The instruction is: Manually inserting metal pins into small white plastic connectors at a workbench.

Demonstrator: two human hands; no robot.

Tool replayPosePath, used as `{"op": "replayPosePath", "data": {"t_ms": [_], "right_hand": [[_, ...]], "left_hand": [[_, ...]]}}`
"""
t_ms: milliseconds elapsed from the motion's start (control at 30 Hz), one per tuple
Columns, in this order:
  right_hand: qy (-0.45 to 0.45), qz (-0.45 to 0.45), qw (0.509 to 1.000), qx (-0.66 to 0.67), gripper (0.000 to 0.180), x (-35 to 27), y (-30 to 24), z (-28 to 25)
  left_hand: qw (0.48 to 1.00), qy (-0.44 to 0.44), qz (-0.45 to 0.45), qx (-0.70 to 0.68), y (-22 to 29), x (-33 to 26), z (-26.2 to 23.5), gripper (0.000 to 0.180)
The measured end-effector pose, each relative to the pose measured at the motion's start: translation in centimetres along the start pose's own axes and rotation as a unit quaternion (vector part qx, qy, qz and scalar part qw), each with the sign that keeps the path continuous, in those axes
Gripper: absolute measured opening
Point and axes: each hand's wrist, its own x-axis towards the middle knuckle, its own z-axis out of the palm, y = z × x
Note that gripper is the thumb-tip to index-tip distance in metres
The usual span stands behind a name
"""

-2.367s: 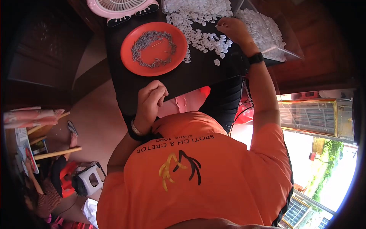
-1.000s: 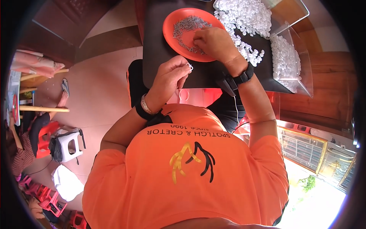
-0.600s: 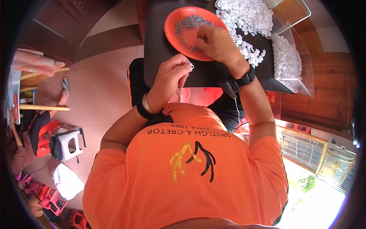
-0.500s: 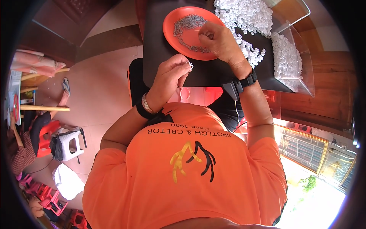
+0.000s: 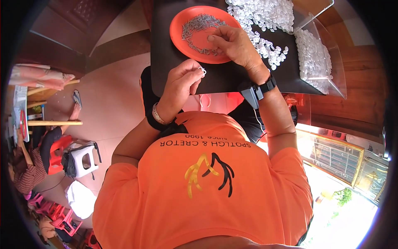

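Head view: I see the pin-picking step in hand.
Left hand (image 5: 182,85) pinches a small white plastic ring (image 5: 202,70); right hand (image 5: 232,41), at one o'clock, fingers closing on thin grey metal pins (image 5: 199,27) in the round orange plastic plate (image 5: 178,25); next calls for fine alignment.

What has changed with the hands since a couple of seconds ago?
The right hand moved from the heap of white pieces onto the orange plate of small metal pins. The left hand rose toward the black tray, still pinching a small white piece.
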Motion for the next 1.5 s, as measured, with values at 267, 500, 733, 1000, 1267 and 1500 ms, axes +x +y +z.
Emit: {"op": "replayPosePath", "data": {"t_ms": [267,500,733,1000,1267,1500], "right_hand": [[0.058,-0.158,0.952,-0.255,0.028,-0.3,0.3,0.1],[-0.006,-0.072,0.994,-0.086,0.031,-0.7,-0.4,-0.1],[-0.041,-0.019,0.998,0.047,0.029,-1.5,-2.7,0.0],[-0.017,-0.040,0.994,0.104,0.024,-1.5,-2.3,-0.1],[0.022,-0.110,0.994,-0.008,0.025,-1.0,-1.2,-0.9],[0.000,-0.067,0.997,0.044,0.031,-1.7,-2.2,-1.6]], "left_hand": [[1.000,-0.001,0.004,-0.004,0.2,0.0,0.0,0.017],[0.964,-0.006,0.188,0.190,2.0,0.9,-0.2,0.012],[0.903,-0.020,0.294,0.313,4.2,4.5,-0.4,0.006],[0.915,-0.100,0.282,0.271,4.7,7.2,0.0,0.011],[0.993,-0.088,0.031,0.076,5.4,8.2,0.0,0.017],[0.994,-0.099,0.026,0.033,5.3,8.1,0.3,0.015]]}}
